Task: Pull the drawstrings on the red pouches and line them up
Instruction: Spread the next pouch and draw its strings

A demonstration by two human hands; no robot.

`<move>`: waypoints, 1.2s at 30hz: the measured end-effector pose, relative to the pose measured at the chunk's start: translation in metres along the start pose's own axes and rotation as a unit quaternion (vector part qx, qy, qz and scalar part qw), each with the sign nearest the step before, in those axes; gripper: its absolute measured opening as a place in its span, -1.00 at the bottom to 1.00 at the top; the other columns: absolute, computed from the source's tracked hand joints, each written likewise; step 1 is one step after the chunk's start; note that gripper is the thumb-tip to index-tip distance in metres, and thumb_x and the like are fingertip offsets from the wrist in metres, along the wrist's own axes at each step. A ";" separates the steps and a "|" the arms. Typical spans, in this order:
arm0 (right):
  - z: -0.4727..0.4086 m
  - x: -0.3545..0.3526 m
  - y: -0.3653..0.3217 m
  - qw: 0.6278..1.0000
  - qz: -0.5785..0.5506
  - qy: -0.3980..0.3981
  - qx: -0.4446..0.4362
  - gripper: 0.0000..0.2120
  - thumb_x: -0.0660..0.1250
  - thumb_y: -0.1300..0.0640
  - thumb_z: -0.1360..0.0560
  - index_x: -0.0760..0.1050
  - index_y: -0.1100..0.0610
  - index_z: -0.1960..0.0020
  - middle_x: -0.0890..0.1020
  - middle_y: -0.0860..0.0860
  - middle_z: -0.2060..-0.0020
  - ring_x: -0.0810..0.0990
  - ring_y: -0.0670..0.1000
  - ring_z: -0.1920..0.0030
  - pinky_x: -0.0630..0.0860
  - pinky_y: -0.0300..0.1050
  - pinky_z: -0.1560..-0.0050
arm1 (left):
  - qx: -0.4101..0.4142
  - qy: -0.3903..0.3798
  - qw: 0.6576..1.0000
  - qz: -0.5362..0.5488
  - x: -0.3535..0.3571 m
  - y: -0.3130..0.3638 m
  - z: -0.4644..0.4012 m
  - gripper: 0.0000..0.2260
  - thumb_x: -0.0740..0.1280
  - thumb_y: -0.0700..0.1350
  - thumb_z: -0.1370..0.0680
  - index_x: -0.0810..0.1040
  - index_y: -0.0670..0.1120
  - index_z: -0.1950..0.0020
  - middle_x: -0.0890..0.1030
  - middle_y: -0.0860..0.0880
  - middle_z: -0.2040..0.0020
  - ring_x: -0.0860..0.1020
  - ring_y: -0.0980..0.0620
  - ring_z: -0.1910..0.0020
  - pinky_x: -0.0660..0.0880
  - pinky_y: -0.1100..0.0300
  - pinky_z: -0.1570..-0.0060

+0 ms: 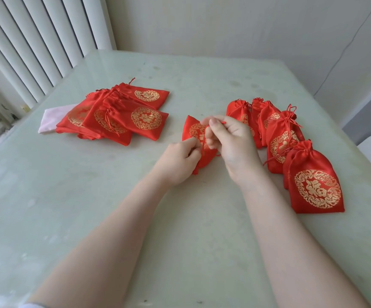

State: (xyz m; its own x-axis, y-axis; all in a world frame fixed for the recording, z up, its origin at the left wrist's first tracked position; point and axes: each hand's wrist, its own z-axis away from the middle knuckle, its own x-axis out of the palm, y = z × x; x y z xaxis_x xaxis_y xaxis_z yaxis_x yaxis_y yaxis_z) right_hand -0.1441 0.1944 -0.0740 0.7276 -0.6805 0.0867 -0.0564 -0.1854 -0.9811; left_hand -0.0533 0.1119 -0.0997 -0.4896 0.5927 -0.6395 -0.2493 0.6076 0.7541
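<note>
I hold one red pouch (194,132) with a gold round print just above the middle of the table. My left hand (178,161) pinches its fabric edge at the near side. My right hand (231,138) pinches its thin red drawstring (223,122) between thumb and fingers; the pouch's mouth is hidden behind my fingers. A loose pile of flat red pouches (118,114) lies at the left. To the right, several cinched pouches stand in an overlapping row (277,132), the nearest one (315,187) lying closest to me.
A pale green table (91,207) carries everything. A pink cloth (51,121) sticks out from under the left pile. White vertical blinds (35,41) hang at the far left, and a white wall stands behind the table.
</note>
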 end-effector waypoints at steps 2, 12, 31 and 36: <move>0.001 0.001 0.001 1.000 0.021 0.017 -0.015 -0.76 0.16 0.28 -0.58 0.54 0.11 0.16 0.48 -0.05 0.42 0.46 -0.21 0.42 0.40 -0.37 0.33 | -0.014 -0.017 1.000 0.008 0.000 0.002 0.001 -0.87 0.12 -0.07 -0.44 0.35 -0.04 0.30 0.53 -0.08 0.32 0.45 -0.06 0.30 0.40 0.09 0.24; -0.006 -0.012 0.011 0.986 0.162 -0.023 -0.035 -0.69 0.26 0.21 -0.55 0.38 0.05 -0.26 0.53 -0.05 -0.01 0.52 -0.20 0.11 0.44 -0.27 -0.03 | -0.073 -0.009 0.978 0.193 -0.002 0.004 -0.001 -0.72 0.16 -0.17 -0.62 0.41 -0.14 0.30 0.41 0.02 0.43 0.34 0.22 0.53 0.30 0.35 0.44; 0.007 -0.022 0.004 0.965 0.126 -0.231 -0.009 -0.65 0.14 0.09 -0.50 0.50 0.27 0.32 0.56 0.01 0.28 0.53 -0.14 0.17 0.37 -0.31 -0.01 | -0.156 -0.044 0.851 0.499 -0.017 -0.004 0.001 -0.81 0.17 -0.14 -0.61 0.50 -0.10 0.15 0.54 0.06 0.37 0.41 0.13 0.39 0.41 0.33 0.35; 0.001 -0.021 0.012 0.984 0.142 -0.103 0.011 -0.77 0.17 0.22 -0.58 0.48 0.11 0.22 0.57 -0.01 0.29 0.53 -0.21 0.24 0.42 -0.35 0.04 | -0.150 -0.054 0.846 0.509 -0.016 -0.005 0.001 -0.82 0.19 -0.17 -0.60 0.50 -0.10 0.17 0.54 0.06 0.36 0.42 0.15 0.39 0.39 0.33 0.34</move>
State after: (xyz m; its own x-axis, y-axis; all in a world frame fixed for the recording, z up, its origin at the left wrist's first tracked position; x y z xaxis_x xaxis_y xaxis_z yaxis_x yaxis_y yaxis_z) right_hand -0.1594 0.2065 -0.0876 0.8073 -0.5448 -0.2267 -0.2651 0.0084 -0.9642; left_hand -0.0432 0.0996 -0.0932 -0.5033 0.7823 0.3671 0.0471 -0.3993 0.9156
